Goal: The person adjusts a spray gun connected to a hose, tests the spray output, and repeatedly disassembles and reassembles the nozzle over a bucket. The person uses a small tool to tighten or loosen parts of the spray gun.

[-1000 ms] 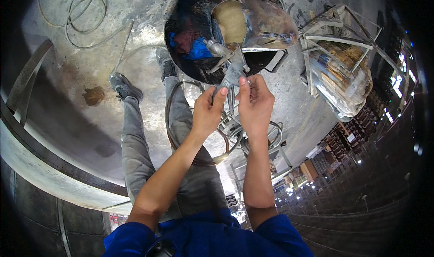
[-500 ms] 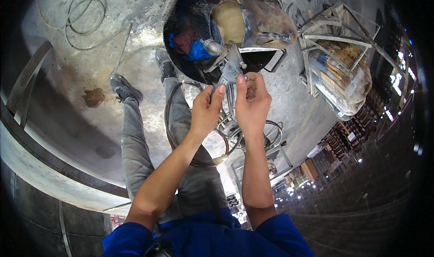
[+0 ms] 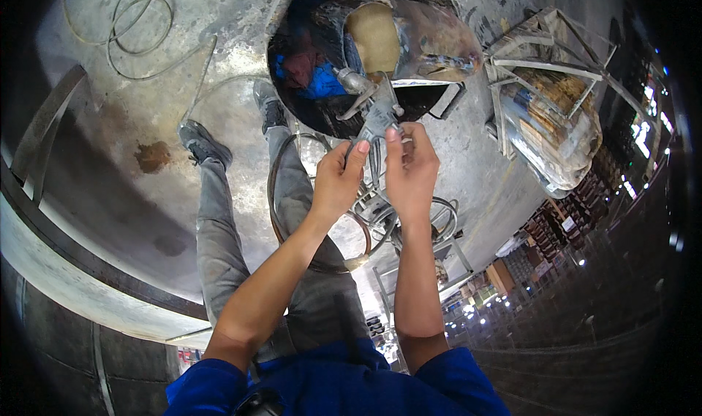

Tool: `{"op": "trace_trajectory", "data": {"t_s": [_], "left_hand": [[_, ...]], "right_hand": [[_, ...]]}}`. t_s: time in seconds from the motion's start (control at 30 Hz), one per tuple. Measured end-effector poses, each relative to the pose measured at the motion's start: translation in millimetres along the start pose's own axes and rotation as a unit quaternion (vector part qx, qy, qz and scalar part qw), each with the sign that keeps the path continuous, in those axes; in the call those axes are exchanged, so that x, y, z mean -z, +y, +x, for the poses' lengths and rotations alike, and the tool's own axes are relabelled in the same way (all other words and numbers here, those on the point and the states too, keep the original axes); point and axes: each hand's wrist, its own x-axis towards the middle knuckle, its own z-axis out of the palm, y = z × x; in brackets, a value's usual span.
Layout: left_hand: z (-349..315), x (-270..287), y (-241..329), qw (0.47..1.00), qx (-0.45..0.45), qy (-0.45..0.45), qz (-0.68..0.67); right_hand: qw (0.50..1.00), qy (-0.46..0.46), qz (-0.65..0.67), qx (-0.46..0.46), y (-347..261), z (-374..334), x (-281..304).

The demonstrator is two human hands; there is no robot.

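Between my hands is a grey metal hand tool (image 3: 379,116), shaped like a spray gun, with a round cylindrical part on its upper left and short arms. Its exact kind I cannot make out. My left hand (image 3: 338,185) is closed on its lower left side, thumb up. On the lower right, my right hand (image 3: 411,169) grips it with thumb and bent fingers. Thin dark lines run down from the tool between my wrists. Behind its upper end gapes a round dark opening (image 3: 289,21) with blue and dark red cloth (image 3: 322,79) inside.
A dark hose (image 3: 272,196) loops past my right leg, near metal gear (image 3: 380,215) under my hands. A thin cable (image 3: 110,43) coils at the upper left. At right stands a metal frame (image 3: 552,65) beside a wrapped bundle (image 3: 556,130). A curved metal rim (image 3: 95,259) runs at left.
The tool has dipped slightly toward me and its upper end has tilted a little. Both hands keep their hold and have shifted slightly.
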Motion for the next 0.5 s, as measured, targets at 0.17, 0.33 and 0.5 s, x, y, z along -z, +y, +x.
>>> {"op": "trace_trajectory", "data": {"t_s": [0.17, 0.33, 0.5], "left_hand": [[0.3, -9.0, -5.8, 1.000, 0.008, -0.010, 0.014], [4.0, -4.0, -12.6, 1.000, 0.020, -0.016, -0.015], [11.2, -5.3, -10.9, 0.998, 0.013, -0.052, -0.046]], "right_hand": [[0.990, 0.053, -0.040, -0.122, -0.9, -4.0, -7.7], [0.999, 0.028, 0.029, -0.030, 7.6, -5.3, -5.0], [0.952, 0.071, 0.294, -0.048, 0.5, -0.1, -41.9]]}}
